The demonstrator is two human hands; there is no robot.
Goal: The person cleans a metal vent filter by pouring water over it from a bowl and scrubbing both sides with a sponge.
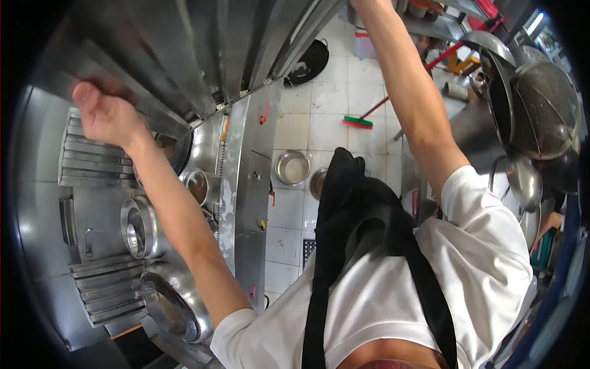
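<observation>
Reaching overhead, left hand (106,114) presses the steel hood (184,55) — fingers hidden, grip unclear.

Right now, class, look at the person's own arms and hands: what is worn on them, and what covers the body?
Both arms are bare from the short white textured sleeves down. The left hand wears no glove, ring or watch. The right hand is out of frame above. A black apron with wide straps hangs over the white shirt.
</observation>
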